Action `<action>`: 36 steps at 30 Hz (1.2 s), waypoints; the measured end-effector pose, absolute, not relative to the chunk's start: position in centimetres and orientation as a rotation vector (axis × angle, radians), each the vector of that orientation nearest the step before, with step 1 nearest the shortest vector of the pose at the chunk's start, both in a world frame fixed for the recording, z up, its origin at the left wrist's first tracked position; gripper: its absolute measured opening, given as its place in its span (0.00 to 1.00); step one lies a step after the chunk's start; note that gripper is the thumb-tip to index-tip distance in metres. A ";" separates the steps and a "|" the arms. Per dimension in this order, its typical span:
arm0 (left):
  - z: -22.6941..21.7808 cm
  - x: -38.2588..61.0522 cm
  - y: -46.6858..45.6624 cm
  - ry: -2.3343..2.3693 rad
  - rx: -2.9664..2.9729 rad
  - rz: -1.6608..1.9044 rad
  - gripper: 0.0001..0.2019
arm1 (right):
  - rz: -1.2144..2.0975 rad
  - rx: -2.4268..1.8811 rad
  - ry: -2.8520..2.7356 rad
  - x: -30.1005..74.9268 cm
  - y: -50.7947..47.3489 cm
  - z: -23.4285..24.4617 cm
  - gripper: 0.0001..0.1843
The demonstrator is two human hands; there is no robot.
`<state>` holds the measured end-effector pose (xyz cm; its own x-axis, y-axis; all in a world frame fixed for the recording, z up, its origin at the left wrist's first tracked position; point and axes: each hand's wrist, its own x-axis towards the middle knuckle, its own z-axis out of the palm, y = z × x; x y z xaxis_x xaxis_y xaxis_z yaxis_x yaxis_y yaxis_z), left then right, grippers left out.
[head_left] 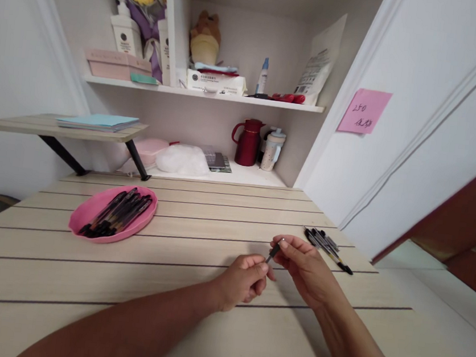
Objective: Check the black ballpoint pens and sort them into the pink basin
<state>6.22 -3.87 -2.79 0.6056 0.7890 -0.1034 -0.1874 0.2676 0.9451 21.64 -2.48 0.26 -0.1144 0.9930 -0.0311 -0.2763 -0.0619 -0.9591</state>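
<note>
Both hands meet over the right half of the table, gripping one pen (273, 253) between them. My left hand (244, 281) is closed, its thumb and fingers pinching the pen's lower, grey part. With thumb and fingertips my right hand (303, 266) pinches the black upper part, which may be a cap. Most of the barrel is hidden in the left fist. Just beyond the right hand lies a loose group of several pens (328, 247), some black-ended. To the left a pink bowl (149, 220) holds several black pens (117, 213).
A small raised shelf (21, 122) with blue-covered papers (98, 121) stands at back left on black legs. Behind the table, a white cabinet holds a dark red jug (248, 143), a cup (273, 150) and a plastic bag (183, 159). A wall is at right.
</note>
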 end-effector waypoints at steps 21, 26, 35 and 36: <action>-1.9 2.4 -5.0 0.840 1.064 0.810 0.15 | 0.074 -1.975 -1.688 30.8 2.0 -1.7 0.13; -2.9 2.0 -5.0 0.832 1.047 0.813 0.16 | -0.262 -2.176 -1.954 31.0 4.6 -2.6 0.12; -3.1 1.9 -5.0 0.791 1.031 0.825 0.15 | -0.232 -2.152 -2.017 27.1 3.6 -3.8 0.11; -3.0 1.8 -5.0 0.790 1.043 0.812 0.15 | -0.182 -2.120 -2.027 26.4 3.0 -3.7 0.09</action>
